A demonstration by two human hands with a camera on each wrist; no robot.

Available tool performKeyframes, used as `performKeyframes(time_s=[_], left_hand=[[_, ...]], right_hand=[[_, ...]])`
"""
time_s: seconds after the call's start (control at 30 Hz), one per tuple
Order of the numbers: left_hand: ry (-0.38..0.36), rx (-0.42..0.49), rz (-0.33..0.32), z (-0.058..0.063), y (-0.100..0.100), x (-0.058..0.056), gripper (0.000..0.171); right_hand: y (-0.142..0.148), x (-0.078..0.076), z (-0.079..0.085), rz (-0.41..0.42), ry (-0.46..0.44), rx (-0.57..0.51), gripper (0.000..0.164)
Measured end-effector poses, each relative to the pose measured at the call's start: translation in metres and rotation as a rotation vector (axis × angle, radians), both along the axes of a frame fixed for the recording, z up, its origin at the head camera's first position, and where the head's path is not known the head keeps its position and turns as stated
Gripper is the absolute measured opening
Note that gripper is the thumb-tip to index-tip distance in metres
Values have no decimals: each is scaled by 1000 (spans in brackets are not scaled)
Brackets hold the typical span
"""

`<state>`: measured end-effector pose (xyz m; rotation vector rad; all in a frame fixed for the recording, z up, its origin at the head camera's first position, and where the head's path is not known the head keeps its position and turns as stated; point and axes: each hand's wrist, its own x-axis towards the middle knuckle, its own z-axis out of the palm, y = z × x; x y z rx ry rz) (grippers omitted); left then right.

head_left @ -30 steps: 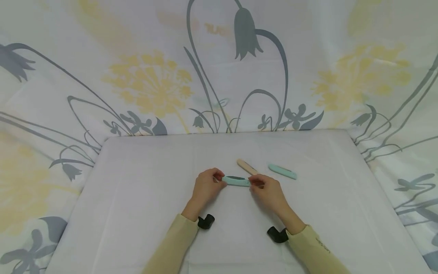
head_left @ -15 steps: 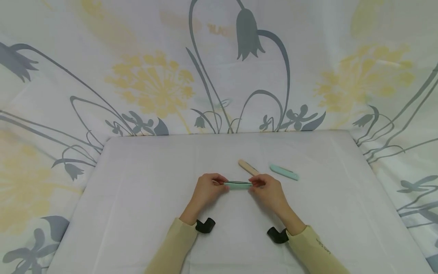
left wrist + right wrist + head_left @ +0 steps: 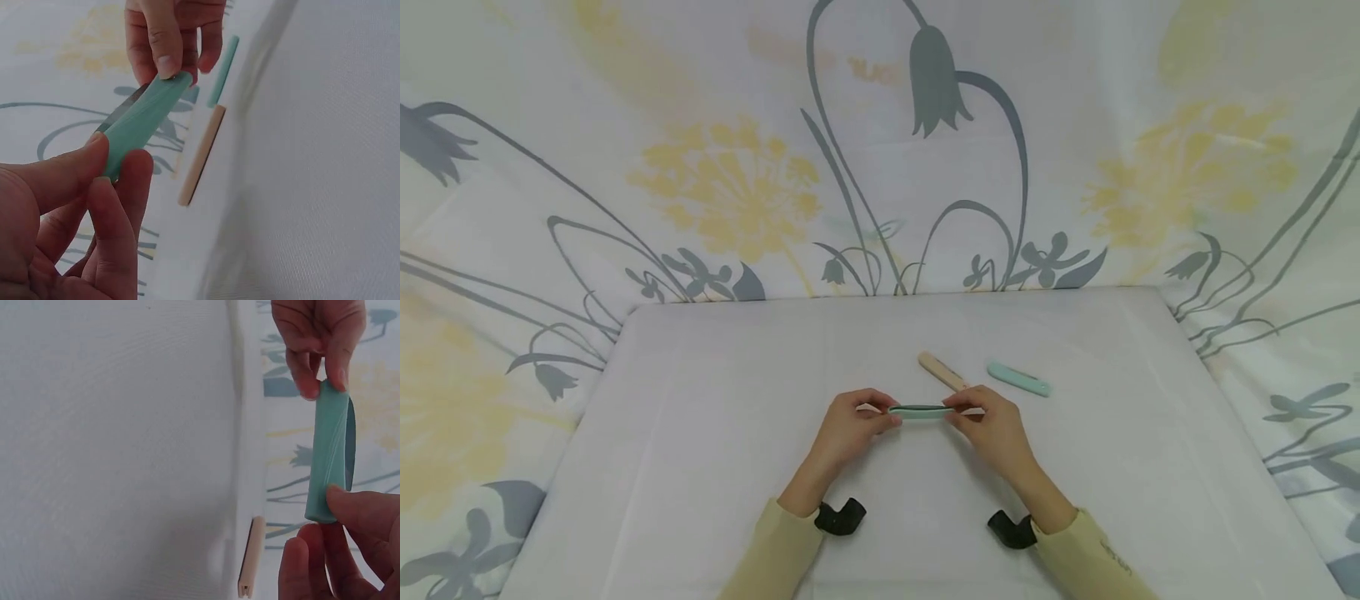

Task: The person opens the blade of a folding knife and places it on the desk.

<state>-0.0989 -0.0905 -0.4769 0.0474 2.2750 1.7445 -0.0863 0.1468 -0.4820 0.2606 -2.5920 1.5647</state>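
Note:
A mint-green folding knife (image 3: 921,412) is held level between both hands above the table, its dark blade (image 3: 124,107) showing along one long side of the handle. My left hand (image 3: 847,429) pinches the left end between thumb and fingers. At the opposite end, my right hand (image 3: 996,427) pinches the handle, with the thumb (image 3: 362,509) lying on its flat side in the right wrist view. Behind the right hand lie a beige folding knife (image 3: 940,369) and a second mint-green folding knife (image 3: 1018,378), both on the white table.
The white-covered table (image 3: 715,467) ends at a floral curtain (image 3: 865,167) at the back and sides. A black wrist-worn piece (image 3: 841,517) sits at the left cuff, and another black piece (image 3: 1012,529) at the right.
Both hands have come slightly nearer the person with the knife. It has turned about its length, so its narrow edge now faces the head camera. The two lying knives stay put.

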Motion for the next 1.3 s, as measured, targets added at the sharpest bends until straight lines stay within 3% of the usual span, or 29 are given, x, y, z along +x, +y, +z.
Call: performKeyframes(time_s=[0.2,0.57,0.7,1.0,1.3], left_hand=[[-12,102,-33,9,-2,9,21],[53,63,-75,17,-11,27,20],[55,76,-80,20,-12,30,19],[76,66,-101,20,-14,37,19],[66,116,-136,20,-11,40,18]], right_hand=[[0,8,8,29,-3,-21,21],[-3,25,29,116,-38,-74,17],[0,25,22,138,-40,-84,20],[-11,23,26,237,-4,-76,20],[-24,21,25,344,18,-61,22]])
